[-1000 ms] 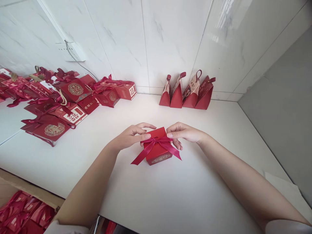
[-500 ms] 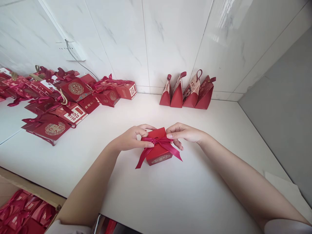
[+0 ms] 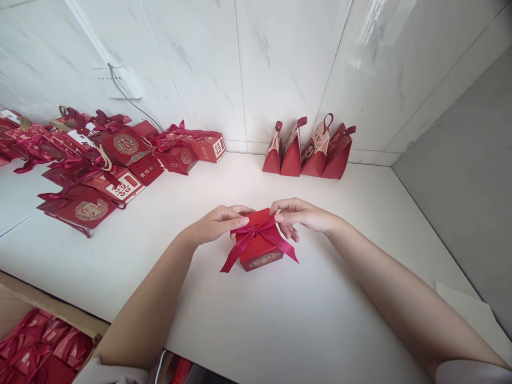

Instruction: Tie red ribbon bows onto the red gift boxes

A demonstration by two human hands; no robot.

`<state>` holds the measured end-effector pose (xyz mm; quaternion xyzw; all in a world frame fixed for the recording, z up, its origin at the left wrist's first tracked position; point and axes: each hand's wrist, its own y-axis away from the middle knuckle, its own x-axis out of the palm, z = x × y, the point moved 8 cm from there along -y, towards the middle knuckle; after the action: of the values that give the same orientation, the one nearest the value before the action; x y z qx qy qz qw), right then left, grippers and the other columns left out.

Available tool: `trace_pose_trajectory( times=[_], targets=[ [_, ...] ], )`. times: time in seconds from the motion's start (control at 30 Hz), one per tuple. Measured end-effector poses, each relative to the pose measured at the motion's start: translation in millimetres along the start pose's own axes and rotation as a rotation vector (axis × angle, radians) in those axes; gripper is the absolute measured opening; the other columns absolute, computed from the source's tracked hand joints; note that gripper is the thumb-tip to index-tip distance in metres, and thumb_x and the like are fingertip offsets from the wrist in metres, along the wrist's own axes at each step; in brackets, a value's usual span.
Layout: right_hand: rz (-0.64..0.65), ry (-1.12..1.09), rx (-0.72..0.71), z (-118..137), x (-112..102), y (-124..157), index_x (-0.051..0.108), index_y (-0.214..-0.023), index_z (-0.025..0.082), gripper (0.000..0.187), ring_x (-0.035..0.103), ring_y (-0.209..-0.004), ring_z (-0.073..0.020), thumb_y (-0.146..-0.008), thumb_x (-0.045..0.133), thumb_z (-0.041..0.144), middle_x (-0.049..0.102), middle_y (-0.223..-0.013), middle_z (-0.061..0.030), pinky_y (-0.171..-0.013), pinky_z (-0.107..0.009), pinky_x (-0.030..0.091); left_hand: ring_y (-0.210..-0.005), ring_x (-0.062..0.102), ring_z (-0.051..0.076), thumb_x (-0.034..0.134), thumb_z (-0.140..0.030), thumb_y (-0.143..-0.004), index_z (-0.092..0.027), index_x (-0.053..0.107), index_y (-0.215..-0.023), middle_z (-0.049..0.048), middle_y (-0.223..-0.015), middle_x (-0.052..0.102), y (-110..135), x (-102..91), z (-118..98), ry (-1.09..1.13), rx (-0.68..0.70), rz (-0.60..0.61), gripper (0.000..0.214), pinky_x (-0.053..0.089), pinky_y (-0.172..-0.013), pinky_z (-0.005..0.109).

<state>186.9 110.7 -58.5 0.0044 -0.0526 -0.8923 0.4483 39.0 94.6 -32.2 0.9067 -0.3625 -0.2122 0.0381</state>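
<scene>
A small red gift box [image 3: 262, 249] with a gold round emblem on its front stands on the white table. Across its top a magenta ribbon [image 3: 255, 231] is tied in a bow, its two tails hanging over the front. My left hand [image 3: 218, 223] pinches the bow's left loop, thumb on top, with other fingers behind the box. On the opposite side, my right hand [image 3: 300, 214] holds the right loop between thumb and index finger. The remaining right fingers are curled loosely beside the box. Both hands partly hide the box's sides.
Several red boxes [image 3: 96, 210] with ribbons and cords are heaped at the left. Several triangular red boxes [image 3: 290, 160] line the tiled wall [image 3: 276, 58]. A carton [image 3: 52, 298] of red boxes is at lower left. A cable [image 3: 128, 98] hangs from a wall socket [image 3: 120, 85].
My left thumb has moved up and slightly back from near the knot onto the left loop. The left ribbon tail has shifted slightly outward. The right hand keeps its hold, barely moved.
</scene>
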Motion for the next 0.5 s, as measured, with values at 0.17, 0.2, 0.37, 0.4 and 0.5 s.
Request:
trace_pose_trajectory(
  times=[0.17,0.2,0.37,0.4,0.5],
  targets=[
    [-0.066,0.181,0.176,1,-14,11,0.062,-0.085,0.016,0.042,0.058,-0.041,-0.0116,-0.086,0.061,0.058,0.066,-0.055,-0.0003,-0.043,-0.022,0.043,-0.098,0.063,0.023,0.053,-0.052,-0.090,-0.017,0.072,-0.070,0.0073,-0.137,0.057,0,-4.3,1,0.037,0.034,0.007,0.045,0.053,-0.077,0.034],
    [0.002,0.227,0.233,0,-9,15,0.065,-0.080,0.015,0.046,0.060,-0.042,-0.0125,-0.086,0.059,0.060,0.067,-0.056,-0.0027,-0.044,-0.022,0.044,-0.099,0.063,0.023,0.053,-0.051,-0.091,-0.017,0.072,-0.069,0.0070,-0.137,0.058,0,-4.5,2,0.041,0.036,0.012,0.044,0.052,-0.078,0.034],
    [0.259,0.290,0.364,2,20,29,0.071,-0.076,0.014,0.047,0.062,-0.045,-0.0124,-0.086,0.061,0.058,0.071,-0.063,-0.0062,-0.045,-0.023,0.046,-0.101,0.063,0.023,0.056,-0.047,-0.090,-0.016,0.069,-0.064,0.0061,-0.135,0.059,1,-5.5,3,0.036,0.039,0.017,0.042,0.050,-0.089,0.036],
    [0.276,0.285,0.361,3,24,30,0.071,-0.076,0.014,0.045,0.062,-0.046,-0.0122,-0.086,0.062,0.057,0.071,-0.063,-0.0055,-0.045,-0.023,0.046,-0.101,0.063,0.024,0.056,-0.047,-0.090,-0.016,0.069,-0.063,0.0063,-0.135,0.060,1,-5.9,2,0.031,0.039,0.013,0.043,0.049,-0.091,0.037],
    [0.296,0.273,0.328,5,31,30,0.072,-0.076,0.015,0.040,0.062,-0.047,-0.0115,-0.087,0.062,0.052,0.071,-0.064,-0.0045,-0.047,-0.023,0.047,-0.102,0.063,0.024,0.056,-0.047,-0.090,-0.016,0.065,-0.060,0.0064,-0.132,0.061,1,-5.8,2,0.022,0.035,0.016,0.045,0.049,-0.090,0.037]
  ],
)
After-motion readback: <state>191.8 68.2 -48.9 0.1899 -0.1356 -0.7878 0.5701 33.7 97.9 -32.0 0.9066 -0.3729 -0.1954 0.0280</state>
